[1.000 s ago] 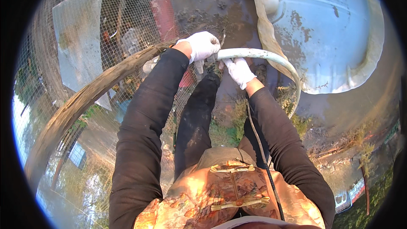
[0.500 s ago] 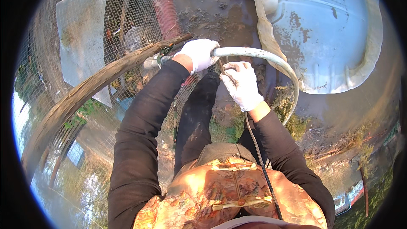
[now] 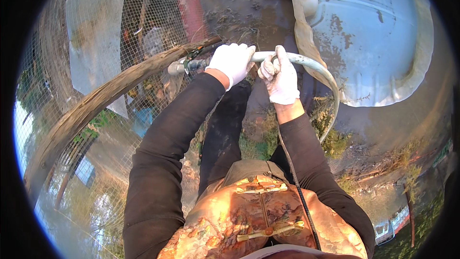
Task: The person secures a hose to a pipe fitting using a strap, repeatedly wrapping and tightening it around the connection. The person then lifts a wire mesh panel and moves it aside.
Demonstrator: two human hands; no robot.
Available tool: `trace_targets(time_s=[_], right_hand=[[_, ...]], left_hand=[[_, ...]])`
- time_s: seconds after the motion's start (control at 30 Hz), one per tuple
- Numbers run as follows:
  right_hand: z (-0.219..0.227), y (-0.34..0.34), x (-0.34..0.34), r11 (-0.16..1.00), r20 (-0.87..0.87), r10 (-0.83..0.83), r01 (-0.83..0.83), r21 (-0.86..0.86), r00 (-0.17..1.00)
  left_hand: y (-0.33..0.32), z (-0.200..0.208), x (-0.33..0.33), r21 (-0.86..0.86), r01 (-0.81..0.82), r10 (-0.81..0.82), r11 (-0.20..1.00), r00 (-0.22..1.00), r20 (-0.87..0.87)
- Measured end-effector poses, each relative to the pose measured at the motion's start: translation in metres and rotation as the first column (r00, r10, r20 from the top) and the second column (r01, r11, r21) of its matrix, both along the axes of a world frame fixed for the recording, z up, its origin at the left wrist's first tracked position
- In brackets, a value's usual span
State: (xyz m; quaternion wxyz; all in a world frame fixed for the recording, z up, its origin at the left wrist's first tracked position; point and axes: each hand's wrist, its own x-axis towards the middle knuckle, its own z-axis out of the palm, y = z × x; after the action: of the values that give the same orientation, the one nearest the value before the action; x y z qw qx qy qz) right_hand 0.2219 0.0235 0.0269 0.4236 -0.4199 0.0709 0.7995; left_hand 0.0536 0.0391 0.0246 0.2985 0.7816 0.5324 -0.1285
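The left gloved hand (image 3: 233,63) wraps the pale hose (image 3: 306,60) beside the wooden pole (image 3: 127,77), the grey pipe fitting (image 3: 178,67) showing past its knuckles; the right gloved hand (image 3: 280,77) curls its fingers against the hose, pinching what I cannot tell; bracing firmly with the left best steadies the hose's springy bend.

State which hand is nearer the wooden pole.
Left. The left hand is beside the wooden pole, near its upper end; the right hand is farther right, at the pale hose.
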Motion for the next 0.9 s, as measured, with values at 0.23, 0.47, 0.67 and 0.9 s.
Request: trace_targets(time_s=[0.23, 0.47, 0.67, 0.9], right_hand=[[0.049, 0.003, -0.016, 0.977, 0.391, 0.186, -0.213, 0.025, 0.902], [0.026, 0.073, -0.025, 0.817, 0.488, 0.461, -0.569, 0.092, 0.741], [-0.038, 0.125, -0.055, 0.738, 0.416, 0.632, -0.671, -0.069, 0.654], [-0.076, 0.141, -0.078, 0.414, 0.493, 0.825, -0.889, -0.195, 0.276]], left_hand=[[-0.002, 0.008, -0.001, 0.012, 0.022, -0.023, 1.0, 1.0, 0.019], [-0.004, 0.008, 0.002, 0.005, -0.017, 0.017, 1.0, 0.999, 0.027], [-0.006, 0.0, -0.002, 0.04, -0.069, 0.067, 0.997, 0.997, 0.029], [-0.005, 0.0, 0.0, -0.006, -0.224, 0.224, 0.975, 0.973, 0.055]])
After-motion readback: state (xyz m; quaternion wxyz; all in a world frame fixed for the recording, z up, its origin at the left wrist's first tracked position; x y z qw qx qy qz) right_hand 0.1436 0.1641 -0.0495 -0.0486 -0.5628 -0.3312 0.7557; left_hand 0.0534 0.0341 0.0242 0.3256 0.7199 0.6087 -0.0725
